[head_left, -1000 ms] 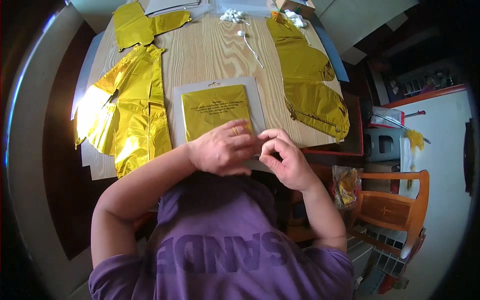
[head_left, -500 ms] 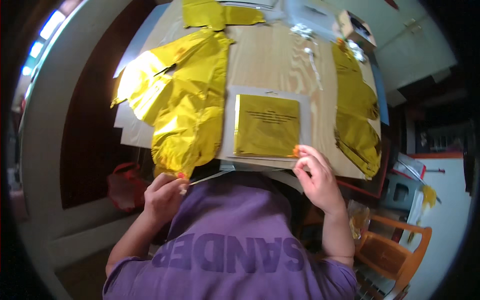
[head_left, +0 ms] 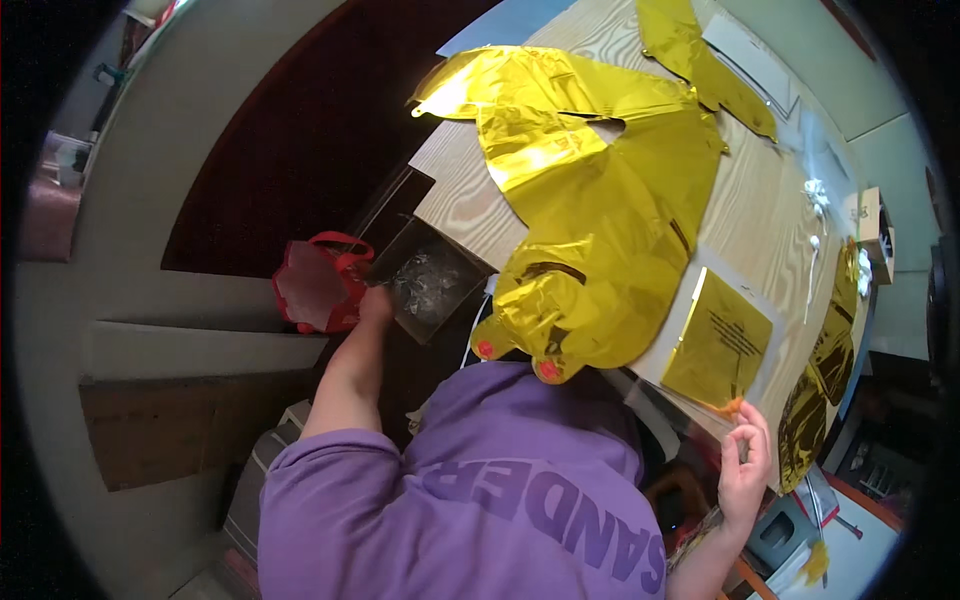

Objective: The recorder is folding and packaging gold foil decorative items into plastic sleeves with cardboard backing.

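My left hand [head_left: 376, 304] reaches down at the left, by the near side of an open box [head_left: 408, 258] with crumpled clear plastic in it; its fingers are hidden. My right hand [head_left: 746, 462] is at the table's near edge, fingers curved and thumb apart. One fingertip touches the lower corner of a flat gold foil packet [head_left: 708, 345], at a small orange spot I cannot make out. Between my hands lies a large flat gold foil balloon [head_left: 610, 240], with two red-dotted tabs hanging over the table's edge.
A red bag [head_left: 315, 288] hangs beside the box. More gold foil pieces lie at the far end [head_left: 715, 70] and right edge [head_left: 825, 385] of the wooden table [head_left: 780, 215]. A small cardboard box [head_left: 873, 228] stands at the far right, near crumpled silver foil [head_left: 864, 272].
My left hand has left the balloon's lower end and gone left to the open box; the thin strip it held no longer shows. My view has turned left. My right hand stays by the packet's corner.
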Tool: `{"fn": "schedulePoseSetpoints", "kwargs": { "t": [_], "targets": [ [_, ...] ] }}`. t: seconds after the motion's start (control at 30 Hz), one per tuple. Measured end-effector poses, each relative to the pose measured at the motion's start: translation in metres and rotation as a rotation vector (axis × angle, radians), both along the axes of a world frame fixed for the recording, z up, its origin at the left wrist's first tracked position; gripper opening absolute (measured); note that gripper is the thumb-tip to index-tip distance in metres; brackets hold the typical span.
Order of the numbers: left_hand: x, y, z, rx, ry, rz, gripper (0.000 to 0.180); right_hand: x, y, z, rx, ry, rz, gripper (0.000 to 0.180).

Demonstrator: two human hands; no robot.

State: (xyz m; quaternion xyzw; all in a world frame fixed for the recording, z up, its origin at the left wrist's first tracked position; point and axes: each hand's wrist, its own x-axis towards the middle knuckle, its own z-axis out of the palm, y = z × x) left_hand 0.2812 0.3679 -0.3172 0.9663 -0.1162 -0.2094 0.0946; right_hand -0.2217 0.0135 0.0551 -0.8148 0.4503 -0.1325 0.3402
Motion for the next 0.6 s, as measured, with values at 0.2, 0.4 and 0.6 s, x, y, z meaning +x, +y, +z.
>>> {"fn": "schedulePoseSetpoints", "kwargs": {
  "t": [0.2,0.4,0.6],
  "targets": [
    [0.022,-0.039,-0.027,0.163,0.052,-0.214,0.026,0.002,-0.005,-0.007,-0.01,0.005,-0.057,0.016],
    [0.011,-0.024,-0.076,-0.028,-0.145,0.091,0.065,0.007,-0.014,-0.01,0.005,-0.007,-0.07,0.015],
    [0.038,-0.028,-0.008,-0.478,1.163,0.954,0.106,0.011,-0.013,-0.008,-0.008,0.001,-0.089,0.013]
  ]
}}
